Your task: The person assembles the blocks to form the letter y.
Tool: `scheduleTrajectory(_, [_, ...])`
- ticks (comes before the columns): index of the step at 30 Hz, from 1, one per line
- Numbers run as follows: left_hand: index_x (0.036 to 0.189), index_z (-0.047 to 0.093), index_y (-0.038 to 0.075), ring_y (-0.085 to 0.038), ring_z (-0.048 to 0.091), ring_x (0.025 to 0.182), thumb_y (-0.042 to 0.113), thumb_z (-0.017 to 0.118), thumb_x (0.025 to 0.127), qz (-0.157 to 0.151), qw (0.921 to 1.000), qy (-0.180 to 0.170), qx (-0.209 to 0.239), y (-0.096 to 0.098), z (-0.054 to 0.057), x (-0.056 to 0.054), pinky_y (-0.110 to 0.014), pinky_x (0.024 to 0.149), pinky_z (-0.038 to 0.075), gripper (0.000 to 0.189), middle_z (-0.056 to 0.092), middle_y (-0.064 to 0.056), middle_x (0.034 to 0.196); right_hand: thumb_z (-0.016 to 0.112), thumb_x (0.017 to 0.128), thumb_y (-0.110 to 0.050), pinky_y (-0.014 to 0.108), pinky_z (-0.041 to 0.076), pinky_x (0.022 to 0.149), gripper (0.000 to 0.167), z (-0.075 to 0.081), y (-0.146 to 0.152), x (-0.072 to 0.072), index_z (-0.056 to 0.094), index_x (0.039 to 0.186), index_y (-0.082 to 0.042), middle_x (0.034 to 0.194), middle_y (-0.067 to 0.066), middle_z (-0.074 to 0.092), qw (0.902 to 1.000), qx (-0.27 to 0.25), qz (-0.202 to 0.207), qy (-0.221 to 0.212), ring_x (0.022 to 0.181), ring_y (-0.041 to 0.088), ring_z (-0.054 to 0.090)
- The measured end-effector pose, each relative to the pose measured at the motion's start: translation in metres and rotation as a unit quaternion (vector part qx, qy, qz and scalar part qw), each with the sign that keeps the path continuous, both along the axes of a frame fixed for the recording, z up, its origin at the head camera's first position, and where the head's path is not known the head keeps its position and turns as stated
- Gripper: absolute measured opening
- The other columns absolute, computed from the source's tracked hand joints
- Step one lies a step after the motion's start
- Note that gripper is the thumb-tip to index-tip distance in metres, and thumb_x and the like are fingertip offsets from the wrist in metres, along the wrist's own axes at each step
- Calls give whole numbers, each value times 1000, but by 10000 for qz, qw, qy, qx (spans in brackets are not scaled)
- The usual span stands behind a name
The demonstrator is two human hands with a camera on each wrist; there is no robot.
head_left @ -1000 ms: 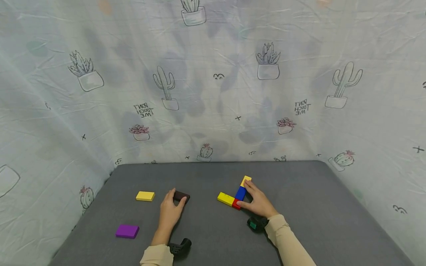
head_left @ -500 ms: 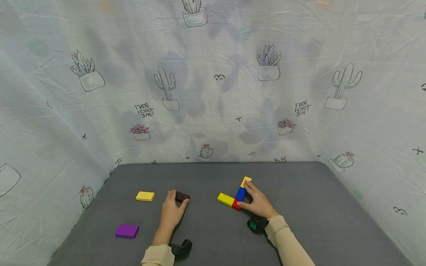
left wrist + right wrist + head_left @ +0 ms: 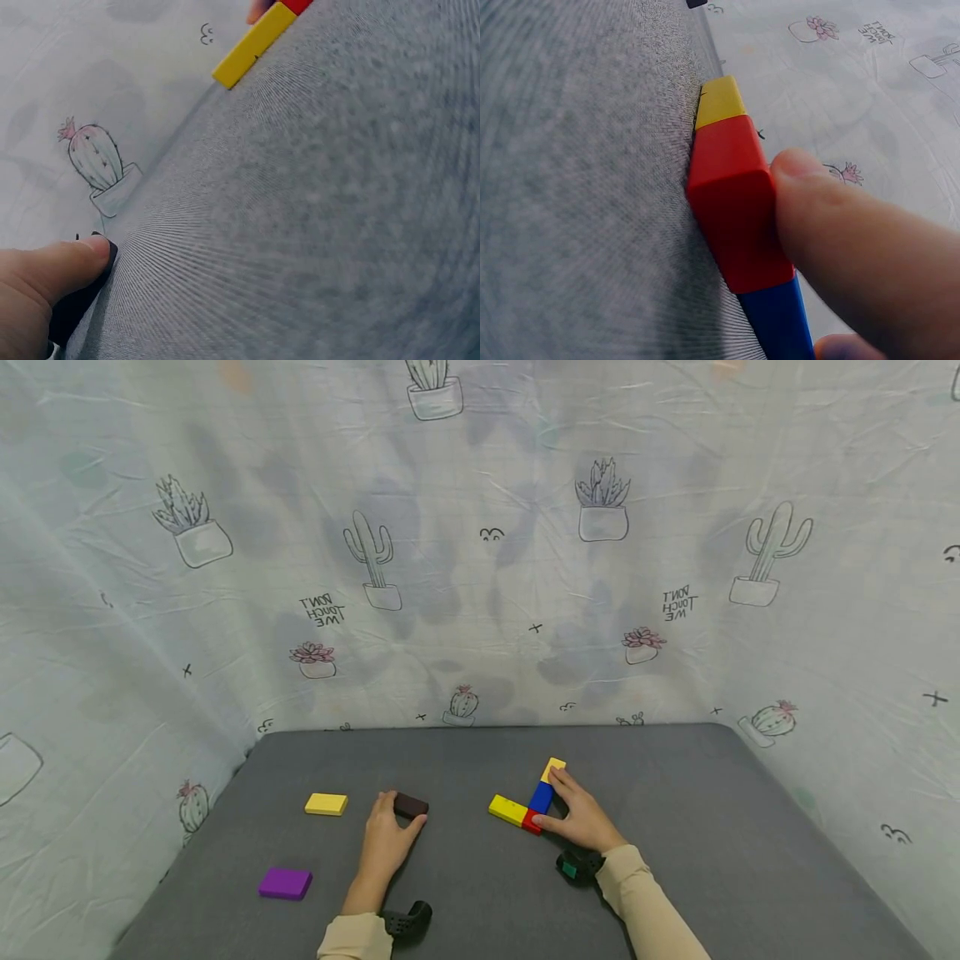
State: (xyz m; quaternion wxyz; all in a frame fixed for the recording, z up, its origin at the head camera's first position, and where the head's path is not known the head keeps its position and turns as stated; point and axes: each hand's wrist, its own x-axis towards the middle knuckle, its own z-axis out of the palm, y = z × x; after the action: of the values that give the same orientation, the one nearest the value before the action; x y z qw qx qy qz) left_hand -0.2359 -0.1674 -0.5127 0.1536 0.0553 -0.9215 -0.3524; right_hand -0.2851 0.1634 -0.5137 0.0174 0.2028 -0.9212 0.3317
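A dark brown toy block point(image 3: 411, 806) lies on the grey table left of centre. My left hand point(image 3: 384, 847) pinches it, fingers at its far left end and thumb at its near right corner; the left wrist view shows the thumb against its side. Right of centre, a red block point(image 3: 735, 225), a blue block point(image 3: 542, 797) and a light yellow block point(image 3: 553, 768) form a slanting row. A bright yellow block point(image 3: 507, 810) extends left from the red one. My right hand point(image 3: 588, 822) grips the row, thumb on the red block and fingers at the light yellow one, partly covering it.
A pale yellow block point(image 3: 326, 804) lies left of the left hand, and a purple block point(image 3: 285, 883) sits nearer the front left. Behind the grey table point(image 3: 450, 877) hangs a pale curtain point(image 3: 480, 585) printed with cacti, which also encloses both sides.
My left hand has shifted slightly to the right, its thumb now at the dark brown block's near right corner. The right hand and its row of blocks stay in place.
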Motion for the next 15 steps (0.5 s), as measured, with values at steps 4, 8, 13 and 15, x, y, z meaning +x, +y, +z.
scheduleTrajectory(4, [132, 44, -13, -51, 38, 128, 23, 75, 81, -48, 10000, 6, 32, 0, 1, 1, -60, 100, 38, 69, 40, -38, 136, 70, 80, -51, 57, 30, 109, 89, 0, 0, -1, 35, 146, -3, 155, 15, 27, 10000, 16, -15, 8, 140, 38, 28])
scheduleTrajectory(8, [129, 47, -12, -51, 42, 124, 25, 77, 80, -98, 9999, 85, -3, -1, 1, 1, -60, 98, 41, 68, 43, -38, 133, 70, 80, -51, 57, 31, 109, 89, -1, 0, -1, 34, 146, -3, 155, 15, 27, 10000, 33, -15, -3, 140, 38, 28])
scheduleTrajectory(13, [131, 47, -10, -50, 42, 125, 28, 77, 80, -132, 9998, 139, 69, -3, 1, 2, -59, 98, 41, 70, 44, -35, 133, 70, 80, -51, 57, 31, 109, 89, 0, 0, 0, 34, 146, -4, 155, 15, 26, 10000, 15, -10, 5, 141, 38, 27])
scheduleTrajectory(15, [132, 47, -9, -49, 42, 125, 29, 77, 80, -147, 9996, 208, 107, -3, 1, 3, -59, 98, 41, 71, 44, -34, 134, 70, 80, -51, 57, 31, 109, 89, 0, 0, 0, 34, 146, -4, 155, 15, 27, 10000, 27, -13, 8, 141, 38, 27])
